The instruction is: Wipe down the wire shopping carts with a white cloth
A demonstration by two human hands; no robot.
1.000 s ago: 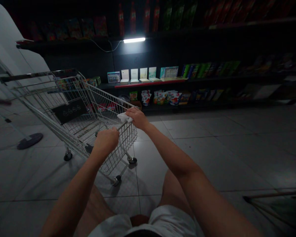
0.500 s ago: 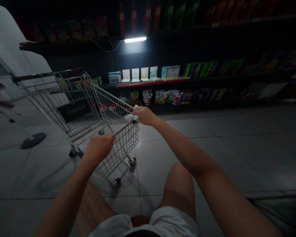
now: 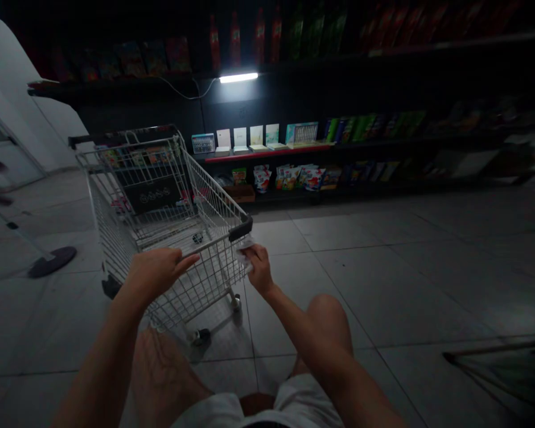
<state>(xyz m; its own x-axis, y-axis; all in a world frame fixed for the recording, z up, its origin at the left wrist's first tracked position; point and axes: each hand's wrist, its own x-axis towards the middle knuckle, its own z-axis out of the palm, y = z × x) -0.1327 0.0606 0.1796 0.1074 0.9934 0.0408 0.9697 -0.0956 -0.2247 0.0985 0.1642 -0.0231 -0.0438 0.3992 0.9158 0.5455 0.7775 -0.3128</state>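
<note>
A metal wire shopping cart [image 3: 191,279] stands in front of me, its near end turned toward my knees. My left hand [image 3: 154,273] grips the top rim of that near end, thumb lying along the wire and the other fingers mostly hidden. My right hand [image 3: 259,267] is closed on a crumpled white wipe [image 3: 245,252], tissue or cloth I cannot tell. It holds the wipe against the cart's side just below the dark corner bumper [image 3: 241,227]. A black panel [image 3: 154,195] with pale round marks hangs at the cart's far end.
Dark shelves [image 3: 285,148] behind the cart hold books, snack bags and bottles under a lit tube lamp [image 3: 238,78]. To the left is a stand with a round base [image 3: 52,261]. A thin-framed object [image 3: 494,351] lies at the right on the tiled floor.
The cart has turned and shifted, its handle end moving right. My right hand has dropped from the top corner to the side below it with the wipe. My left hand slid left along the rim.
</note>
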